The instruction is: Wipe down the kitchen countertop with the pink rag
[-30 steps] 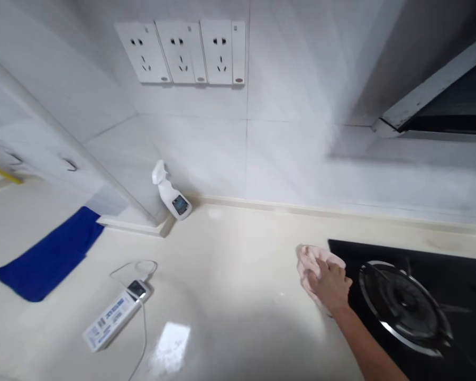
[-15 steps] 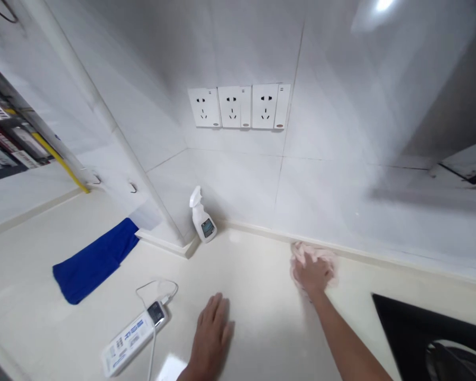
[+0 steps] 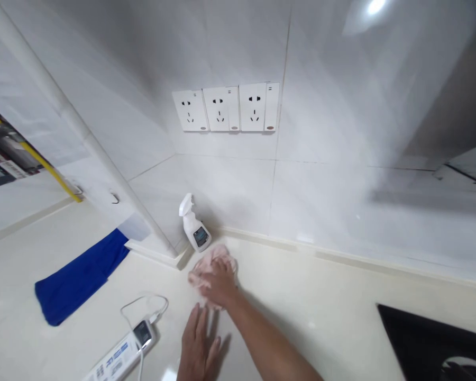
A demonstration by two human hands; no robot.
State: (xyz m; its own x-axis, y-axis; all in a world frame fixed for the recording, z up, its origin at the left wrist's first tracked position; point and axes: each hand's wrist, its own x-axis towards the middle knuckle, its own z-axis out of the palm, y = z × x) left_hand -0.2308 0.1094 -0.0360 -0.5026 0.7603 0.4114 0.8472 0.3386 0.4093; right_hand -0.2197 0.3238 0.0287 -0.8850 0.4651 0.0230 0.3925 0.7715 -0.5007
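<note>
Under my right hand (image 3: pixel 221 283) is a crumpled pale pink cloth (image 3: pixel 206 264), pressed onto the cream countertop (image 3: pixel 301 301); my fingers bunch into its folds. My left hand (image 3: pixel 198 341) is just below it, fingers stretched out over the counter and holding nothing. Behind the cloth, a white spray bottle (image 3: pixel 196 227) with a dark label stands upright in the wall corner, very near the cloth's upper edge.
A folded blue cloth (image 3: pixel 79 278) lies on the left by the partition wall's end. Nearer is a white power bank (image 3: pixel 121 352) with a cable. A black cooktop (image 3: pixel 432 338) sits at the right. Wall sockets (image 3: pixel 226 108) are above the counter.
My right hand has swept the pink cloth leftward along the counter, from near the wall's middle to beside the spray bottle. My left hand stays low, fingers a little more spread. The view has shifted slightly.
</note>
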